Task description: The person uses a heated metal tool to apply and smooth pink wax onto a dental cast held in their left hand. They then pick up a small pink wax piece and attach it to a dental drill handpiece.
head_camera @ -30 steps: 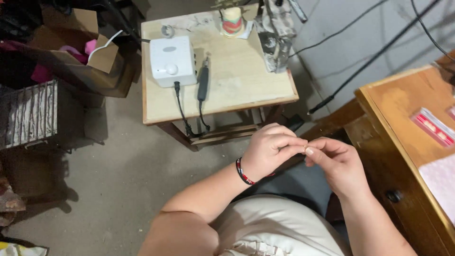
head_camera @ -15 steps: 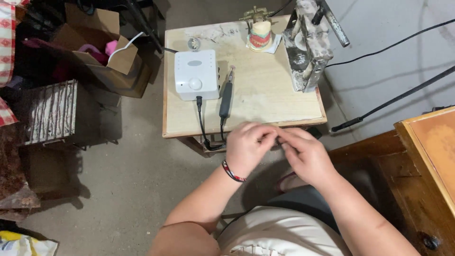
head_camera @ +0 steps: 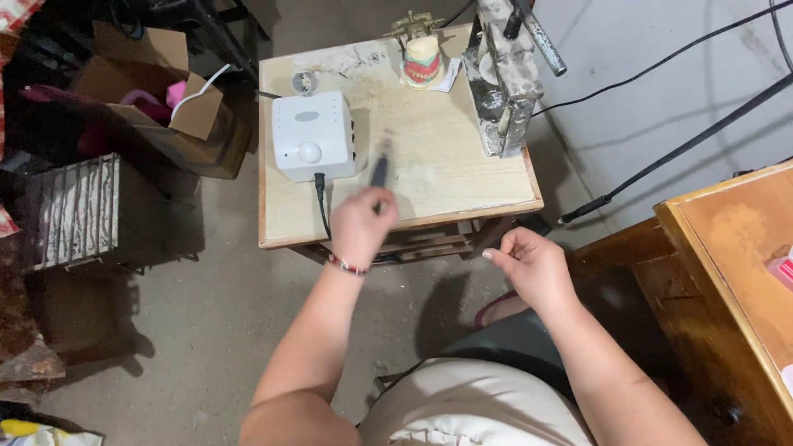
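Over the dusty wooden table point(head_camera: 462, 177), left hand point(head_camera: 362, 227) grips a dark slender handpiece point(head_camera: 379, 172); right hand point(head_camera: 529, 266) loosely curled.

There are two hands: the left hand point(head_camera: 361, 227) and the right hand point(head_camera: 533, 266). One dark handpiece point(head_camera: 380, 172) is there, blurred, at the left hand. One small table point(head_camera: 446, 177) carries one white box point(head_camera: 312, 136), one dental model point(head_camera: 422, 63), one metal stand point(head_camera: 504, 91) and one small round part point(head_camera: 304, 82). One cardboard box point(head_camera: 178, 107) is on the floor, and one wire cage point(head_camera: 74, 211). One wooden desk point(head_camera: 727, 248) is at the right. One bracelet point(head_camera: 347, 265) is on the left wrist
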